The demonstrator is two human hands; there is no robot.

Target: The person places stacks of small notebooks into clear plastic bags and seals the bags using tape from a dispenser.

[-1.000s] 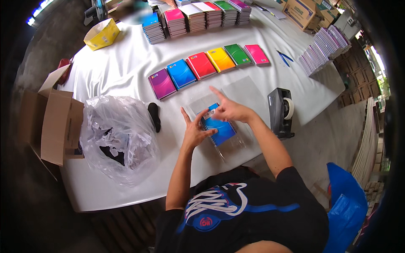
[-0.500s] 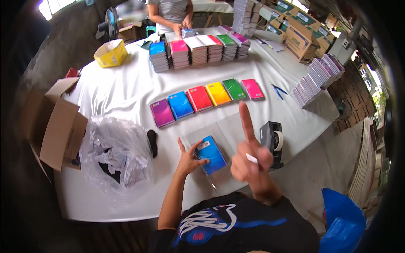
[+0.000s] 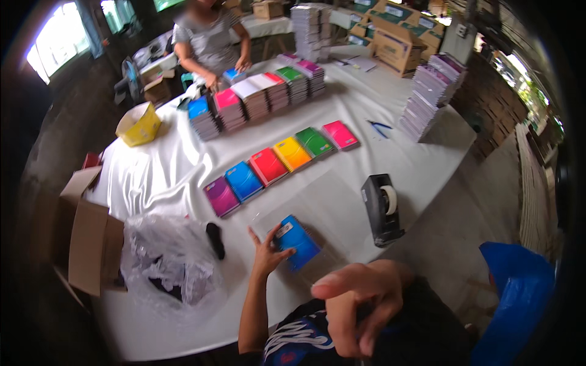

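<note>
Notebook slants lengthwise from upper-left to lower-right under spread left hand; right hand, grip unclear.

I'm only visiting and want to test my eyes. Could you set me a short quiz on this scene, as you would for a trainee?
1. Which of the person's hands touches the nearest blue notebook?
2. True or false: the tape dispenser stands to the right of the plastic bag.
3. Fill in the colour: in the row, a ____ notebook lies between the red notebook and the green notebook.

Key:
1. The left hand, its fingers spread over the cover.
2. True.
3. Yellow.
</note>
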